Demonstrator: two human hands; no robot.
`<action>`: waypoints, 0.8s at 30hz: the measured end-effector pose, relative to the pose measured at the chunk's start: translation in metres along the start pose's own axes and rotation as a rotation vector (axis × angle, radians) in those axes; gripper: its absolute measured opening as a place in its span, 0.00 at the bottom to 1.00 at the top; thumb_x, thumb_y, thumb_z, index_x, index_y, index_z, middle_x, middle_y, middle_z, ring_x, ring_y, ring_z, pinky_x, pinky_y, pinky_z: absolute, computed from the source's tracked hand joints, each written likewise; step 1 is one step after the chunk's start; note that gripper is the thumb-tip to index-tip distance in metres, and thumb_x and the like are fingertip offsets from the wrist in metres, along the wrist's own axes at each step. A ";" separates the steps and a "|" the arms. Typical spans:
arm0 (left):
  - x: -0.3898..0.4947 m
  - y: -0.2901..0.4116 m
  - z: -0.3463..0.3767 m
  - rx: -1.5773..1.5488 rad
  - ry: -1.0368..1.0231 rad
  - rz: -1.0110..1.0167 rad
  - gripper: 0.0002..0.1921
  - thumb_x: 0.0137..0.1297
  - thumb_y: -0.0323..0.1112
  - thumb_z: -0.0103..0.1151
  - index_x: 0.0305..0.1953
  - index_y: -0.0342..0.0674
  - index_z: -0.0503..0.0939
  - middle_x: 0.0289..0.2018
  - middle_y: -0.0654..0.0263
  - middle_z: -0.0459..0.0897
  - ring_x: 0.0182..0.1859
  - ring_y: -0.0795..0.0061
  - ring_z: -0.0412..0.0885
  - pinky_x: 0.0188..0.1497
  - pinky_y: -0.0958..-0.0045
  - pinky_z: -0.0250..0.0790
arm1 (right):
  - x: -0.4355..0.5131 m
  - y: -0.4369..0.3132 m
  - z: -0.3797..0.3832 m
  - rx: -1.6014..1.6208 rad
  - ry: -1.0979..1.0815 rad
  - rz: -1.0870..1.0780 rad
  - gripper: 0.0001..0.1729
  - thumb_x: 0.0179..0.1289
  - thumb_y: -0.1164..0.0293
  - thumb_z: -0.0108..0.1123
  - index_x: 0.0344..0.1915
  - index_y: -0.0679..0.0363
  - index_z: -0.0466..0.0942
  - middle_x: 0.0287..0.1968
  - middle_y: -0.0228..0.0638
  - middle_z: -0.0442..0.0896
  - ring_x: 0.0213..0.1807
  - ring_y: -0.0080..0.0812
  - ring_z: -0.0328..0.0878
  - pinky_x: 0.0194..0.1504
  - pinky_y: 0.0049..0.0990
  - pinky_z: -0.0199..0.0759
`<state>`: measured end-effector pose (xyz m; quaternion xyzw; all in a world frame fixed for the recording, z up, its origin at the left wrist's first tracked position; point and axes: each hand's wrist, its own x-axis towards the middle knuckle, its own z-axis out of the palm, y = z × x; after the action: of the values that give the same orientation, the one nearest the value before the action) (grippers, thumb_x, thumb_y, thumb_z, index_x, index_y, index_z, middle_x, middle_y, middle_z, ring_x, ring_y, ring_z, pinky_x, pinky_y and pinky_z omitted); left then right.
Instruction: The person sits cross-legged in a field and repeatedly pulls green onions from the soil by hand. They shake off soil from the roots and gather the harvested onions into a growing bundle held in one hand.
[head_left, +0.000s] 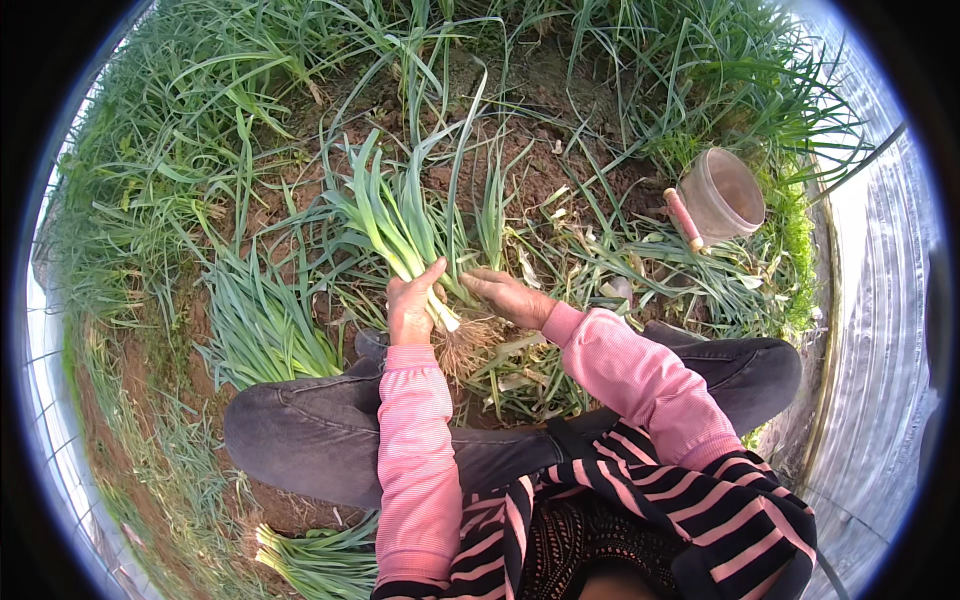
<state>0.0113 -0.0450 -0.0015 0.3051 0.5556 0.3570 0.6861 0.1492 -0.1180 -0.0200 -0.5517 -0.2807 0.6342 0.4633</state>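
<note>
My left hand (411, 306) is closed around a small bunch of leek-like plants (394, 229). Their flat green leaves point up and away, and one white root end (448, 321) shows below the thumb. My right hand (510, 296) is beside it, its fingertips touching the lower stalk of a plant at the bunch's right side. The hand's angle hides whether the fingers grip that stalk. Thin brown roots (465, 345) hang beneath, between the two wrists. Stripped leaves and peelings (525, 375) litter the ground under my hands.
A pile of leek-like plants (262, 322) lies left of my knee (292, 435); another bunch (322, 555) lies behind it. A translucent plastic bucket (724, 195) with a reddish cylindrical handle (682, 217) against it stands right. Growing plants (225, 97) rise ahead; plastic sheeting (877, 300) borders the right.
</note>
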 end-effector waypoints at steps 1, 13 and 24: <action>-0.001 -0.002 0.003 -0.053 -0.021 -0.010 0.09 0.54 0.26 0.66 0.36 0.34 0.78 0.25 0.65 0.81 0.16 0.80 0.71 0.16 0.79 0.62 | 0.005 0.001 0.004 -0.044 0.027 -0.057 0.25 0.68 0.53 0.50 0.31 0.67 0.72 0.26 0.34 0.74 0.30 0.25 0.66 0.33 0.29 0.65; 0.008 0.024 -0.024 -0.145 0.085 0.224 0.13 0.52 0.19 0.64 0.40 0.30 0.75 0.29 0.57 0.82 0.27 0.72 0.82 0.18 0.79 0.66 | 0.002 0.077 -0.088 -1.547 0.154 -0.336 0.08 0.62 0.71 0.50 0.35 0.63 0.75 0.35 0.41 0.82 0.40 0.40 0.80 0.38 0.34 0.74; 0.010 0.026 -0.024 -0.198 0.042 0.133 0.10 0.57 0.25 0.63 0.39 0.35 0.75 0.26 0.60 0.80 0.15 0.78 0.69 0.17 0.76 0.62 | 0.006 -0.004 -0.102 -0.890 0.042 -0.291 0.30 0.64 0.54 0.54 0.59 0.62 0.68 0.55 0.47 0.75 0.54 0.45 0.75 0.56 0.38 0.70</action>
<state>-0.0145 -0.0219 0.0093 0.2642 0.5105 0.4614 0.6758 0.2483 -0.1266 -0.0431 -0.6644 -0.5904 0.3694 0.2711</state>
